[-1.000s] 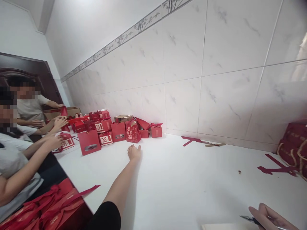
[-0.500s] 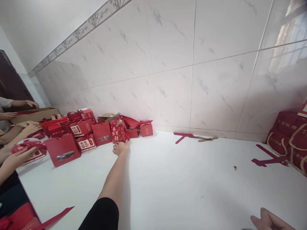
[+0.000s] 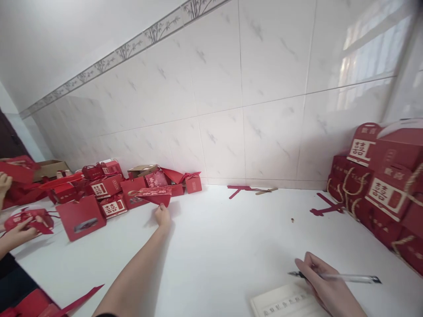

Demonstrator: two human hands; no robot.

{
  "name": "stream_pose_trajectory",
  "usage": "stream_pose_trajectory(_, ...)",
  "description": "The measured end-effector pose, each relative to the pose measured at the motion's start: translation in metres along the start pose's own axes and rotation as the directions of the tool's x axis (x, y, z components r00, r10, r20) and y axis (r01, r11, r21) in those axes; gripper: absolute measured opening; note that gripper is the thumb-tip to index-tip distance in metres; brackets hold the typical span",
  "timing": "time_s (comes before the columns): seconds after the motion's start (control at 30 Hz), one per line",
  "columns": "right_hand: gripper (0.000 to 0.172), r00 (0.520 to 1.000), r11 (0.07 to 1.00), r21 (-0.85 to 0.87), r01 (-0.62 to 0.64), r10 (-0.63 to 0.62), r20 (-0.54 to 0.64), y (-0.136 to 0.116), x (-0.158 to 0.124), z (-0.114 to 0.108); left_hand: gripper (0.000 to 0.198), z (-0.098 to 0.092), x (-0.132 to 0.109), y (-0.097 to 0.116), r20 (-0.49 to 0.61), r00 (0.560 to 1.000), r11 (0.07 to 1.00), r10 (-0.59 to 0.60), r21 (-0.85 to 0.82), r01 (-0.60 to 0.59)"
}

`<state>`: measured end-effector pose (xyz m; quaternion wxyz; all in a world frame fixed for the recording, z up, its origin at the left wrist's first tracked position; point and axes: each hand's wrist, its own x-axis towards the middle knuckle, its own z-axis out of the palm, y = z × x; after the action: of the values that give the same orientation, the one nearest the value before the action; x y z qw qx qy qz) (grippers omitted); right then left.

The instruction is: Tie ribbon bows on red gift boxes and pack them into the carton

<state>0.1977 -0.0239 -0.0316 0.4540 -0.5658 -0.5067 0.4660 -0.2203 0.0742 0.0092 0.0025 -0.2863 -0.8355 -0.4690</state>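
My left hand (image 3: 162, 215) is stretched far across the white table and is closed on the corner of a small red gift box (image 3: 154, 194) with gold characters, which is tipped over and lifted off the pile. My right hand (image 3: 325, 284) sits near the front edge, fingers wrapped round a pen (image 3: 343, 278) with a clear barrel. The pen lies over a cream notebook (image 3: 286, 301) at the bottom of the view.
A heap of red gift boxes (image 3: 105, 189) stands against the tiled wall at left, with a brown carton (image 3: 49, 168) behind. Larger red boxes with rope handles (image 3: 383, 185) are stacked at right. Red paper strips (image 3: 243, 189) lie by the wall. Other people's hands (image 3: 20, 224) work at far left.
My left hand has reached the pile, gripped the red box and pulled it back toward me, tipping it. My right hand with the pen has come up into view over the notebook.
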Motion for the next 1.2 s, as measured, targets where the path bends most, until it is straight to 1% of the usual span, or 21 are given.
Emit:
stream_pose_trajectory(0.1,0.043,0.999,0.999,0.023,-0.035,0.035,0.024,-0.008,-0.003,0.0,0.037,0.006,-0.052,0.013,0.116,0.993,0.976,0.017,-0.216,0.009)
stream_pose_trajectory(0.2,0.047,1.0,0.991,0.132,-0.017,0.014,0.023,-0.01,-0.005,-0.003,0.04,0.017,-0.117,0.038,0.246,0.963,0.907,0.112,-0.422,0.002)
stream_pose_trajectory(0.3,0.052,0.995,0.966,0.246,0.08,-0.065,-0.069,-0.012,-0.004,-0.011,0.038,0.022,-0.182,0.068,0.341,0.912,0.806,0.228,-0.591,0.019)
stream_pose_trajectory(0.37,0.05,0.98,0.95,0.262,0.168,-0.131,-0.15,-0.015,-0.002,-0.017,0.034,0.019,-0.216,0.081,0.391,0.869,0.731,0.303,-0.68,0.051)
stream_pose_trajectory(0.4,0.05,0.97,0.94,0.266,0.214,-0.172,-0.171,-0.017,-0.001,-0.021,0.031,0.017,-0.229,0.085,0.425,0.836,0.69,0.347,-0.719,0.08)
stream_pose_trajectory(0.47,0.048,0.951,0.906,0.3,0.298,-0.253,-0.179,-0.02,0.001,-0.027,0.027,0.011,-0.246,0.085,0.508,0.734,0.62,0.452,-0.77,0.151)
stream_pose_trajectory(0.5,0.047,0.941,0.883,0.329,0.334,-0.293,-0.17,-0.022,0.002,-0.029,0.026,0.009,-0.251,0.082,0.549,0.666,0.602,0.505,-0.777,0.184)
stream_pose_trajectory(0.57,0.047,0.924,0.853,0.354,0.383,-0.351,-0.153,-0.025,0.001,-0.031,0.029,0.007,-0.257,0.076,0.621,0.519,0.618,0.587,-0.758,0.208)
stream_pose_trajectory(0.67,0.046,0.919,0.87,0.296,0.394,-0.38,-0.108,-0.032,-0.007,-0.03,0.031,0.007,-0.26,0.07,0.687,0.303,0.688,0.661,-0.715,0.121)
stream_pose_trajectory(0.7,0.044,0.923,0.882,0.271,0.385,-0.375,-0.09,-0.035,-0.01,-0.029,0.03,0.008,-0.26,0.07,0.694,0.253,0.7,0.674,-0.709,0.079)
stream_pose_trajectory(0.73,0.042,0.925,0.892,0.246,0.379,-0.372,-0.079,-0.037,-0.012,-0.027,0.029,0.008,-0.261,0.07,0.694,0.228,0.705,0.683,-0.708,0.042)
stream_pose_trajectory(0.77,0.04,0.924,0.898,0.222,0.381,-0.373,-0.079,-0.039,-0.015,-0.026,0.028,0.007,-0.261,0.071,0.685,0.23,0.701,0.691,-0.713,0.019)
stream_pose_trajectory(0.83,0.036,0.91,0.896,0.161,0.414,-0.402,-0.103,-0.041,-0.017,-0.025,0.029,0.003,-0.26,0.074,0.644,0.277,0.663,0.713,-0.748,0.029)
stream_pose_trajectory(0.87,0.035,0.897,0.889,0.13,0.439,-0.426,-0.116,-0.041,-0.018,-0.024,0.03,0.0,-0.26,0.075,0.609,0.298,0.626,0.735,-0.779,0.047)
stream_pose_trajectory(0.93,0.033,0.871,0.869,0.086,0.487,-0.477,-0.114,-0.039,-0.017,-0.021,0.032,-0.008,-0.26,0.078,0.523,0.311,0.529,0.794,-0.846,0.071)
stream_pose_trajectory(0.97,0.032,0.86,0.858,0.071,0.508,-0.501,-0.098,-0.037,-0.017,-0.02,0.032,-0.013,-0.26,0.079,0.485,0.315,0.492,0.816,-0.868,0.063)
stream_pose_trajectory(1.0,0.031,0.851,0.85,0.056,0.524,-0.52,-0.077,-0.035,-0.017,-0.018,0.032,-0.016,-0.261,0.079,0.46,0.335,0.477,0.822,-0.878,0.035)
stream_pose_trajectory(1.03,0.03,0.845,0.845,0.034,0.534,-0.532,-0.064,-0.033,-0.017,-0.016,0.029,-0.019,-0.262,0.08,0.448,0.373,0.485,0.812,-0.874,-0.007)
stream_pose_trajectory(1.1,0.032,0.82,0.827,-0.04,0.561,-0.562,-0.11,-0.028,-0.017,-0.01,0.022,-0.023,-0.266,0.08,0.434,0.482,0.537,0.761,-0.838,-0.094)
stream_pose_trajectory(1.13,0.036,0.789,0.807,-0.089,0.584,-0.591,-0.168,-0.026,-0.018,-0.007,0.02,-0.024,-0.269,0.08,0.415,0.539,0.558,0.733,-0.82,-0.127)
stream_pose_trajectory(1.2,0.047,0.695,0.741,-0.186,0.646,-0.671,-0.26,-0.023,-0.022,0.0,0.018,-0.023,-0.273,0.079,0.335,0.632,0.556,0.699,-0.81,-0.186)
